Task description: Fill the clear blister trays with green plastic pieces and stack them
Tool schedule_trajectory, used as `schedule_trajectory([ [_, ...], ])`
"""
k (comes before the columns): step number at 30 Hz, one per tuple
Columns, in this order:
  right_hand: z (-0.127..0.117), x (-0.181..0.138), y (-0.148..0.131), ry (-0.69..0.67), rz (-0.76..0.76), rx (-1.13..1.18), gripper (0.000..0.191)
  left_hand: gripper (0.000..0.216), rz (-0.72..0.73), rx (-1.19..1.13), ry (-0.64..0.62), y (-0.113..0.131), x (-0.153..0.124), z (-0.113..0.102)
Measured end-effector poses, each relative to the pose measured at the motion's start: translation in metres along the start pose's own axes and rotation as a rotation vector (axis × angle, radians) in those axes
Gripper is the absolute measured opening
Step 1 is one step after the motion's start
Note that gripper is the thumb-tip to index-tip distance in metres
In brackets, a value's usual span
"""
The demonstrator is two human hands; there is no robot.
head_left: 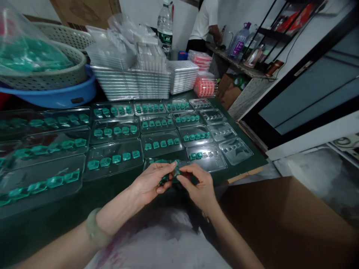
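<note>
1. Two hands meet in the head view. Left hand point(151, 179): fingers curled, mostly closed around green pieces point(162, 181); count cannot be told. Right hand point(199, 183): thumb and forefinger pinched nearly together on a small green piece point(176, 172), located between both hands' fingertips.
2. Drop risk: the pinch appears slight; a slip could let the piece fall beneath the hands, off the near side of the table point(50, 220).
3. Disturbance risk: a clear tray point(209, 164) lies just ahead of the right hand, two teal blocks point(193, 156) at its left end; a brushing knuckle could shift them.
4. Appearance: held piece glossy, seemingly translucent, outline blurred and partly finger-covered.
</note>
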State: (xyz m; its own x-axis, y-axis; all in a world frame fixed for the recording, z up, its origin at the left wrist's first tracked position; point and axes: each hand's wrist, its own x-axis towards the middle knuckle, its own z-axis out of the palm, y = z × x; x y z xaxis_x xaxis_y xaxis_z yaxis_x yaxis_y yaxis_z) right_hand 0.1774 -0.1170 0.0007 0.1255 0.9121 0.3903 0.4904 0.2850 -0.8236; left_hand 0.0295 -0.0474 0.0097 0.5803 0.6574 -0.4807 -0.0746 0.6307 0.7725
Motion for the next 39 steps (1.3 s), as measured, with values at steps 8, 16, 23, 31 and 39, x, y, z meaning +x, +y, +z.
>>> schedule_trajectory([
  [8,-0.079,0.035,0.068,0.167,0.134,-0.376,0.022,0.019,0.124,0.032,0.041,0.018,-0.009,-0.011],
  [16,-0.075,0.046,0.085,-0.041,0.045,-0.796,0.020,0.013,0.189,0.022,0.112,0.023,-0.014,-0.030],
  [23,-0.074,0.054,0.082,-0.248,-0.069,-0.993,0.022,0.013,0.221,0.001,0.136,0.024,-0.013,-0.039],
  [31,-0.081,0.049,0.072,-0.269,-0.117,-1.192,0.029,0.015,0.348,0.044,0.308,0.023,-0.017,-0.064],
  [39,-0.026,0.050,0.016,-0.253,-0.207,-0.716,0.021,0.018,0.332,0.262,0.359,0.012,-0.017,-0.079],
])
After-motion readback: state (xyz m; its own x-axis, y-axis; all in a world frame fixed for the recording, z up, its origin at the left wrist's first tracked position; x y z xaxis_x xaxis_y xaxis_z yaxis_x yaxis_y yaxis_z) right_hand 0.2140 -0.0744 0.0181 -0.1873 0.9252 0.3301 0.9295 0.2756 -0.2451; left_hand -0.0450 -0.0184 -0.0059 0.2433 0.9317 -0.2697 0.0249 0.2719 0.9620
